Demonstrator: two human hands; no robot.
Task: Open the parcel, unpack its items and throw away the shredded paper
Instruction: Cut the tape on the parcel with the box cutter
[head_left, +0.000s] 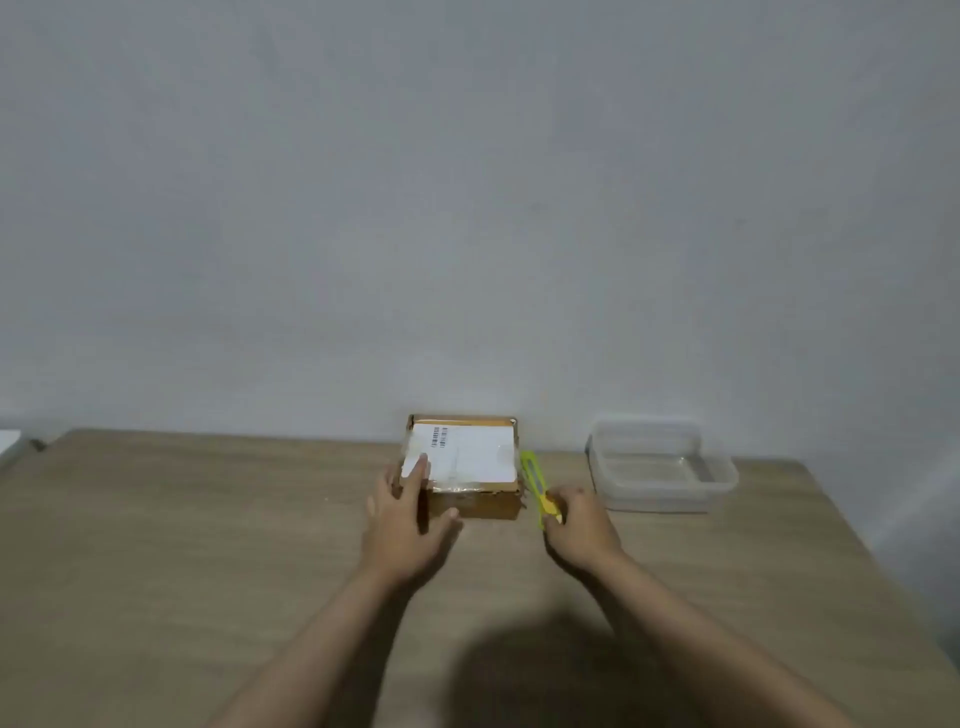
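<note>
A small brown cardboard parcel (480, 501) with a white shipping label on top sits taped shut near the table's far edge. My left hand (408, 525) rests on its front left corner, fingers stretched over the label and thumb against the front face. A yellow utility knife (535, 480) lies just right of the parcel. My right hand (579, 519) curls round the near end of the knife's handle. Whether the blade is out cannot be told.
A clear plastic container (662, 465) stands to the right of the knife. The wooden table (208, 545) meets a plain grey wall at the back. A white edge shows at the far left.
</note>
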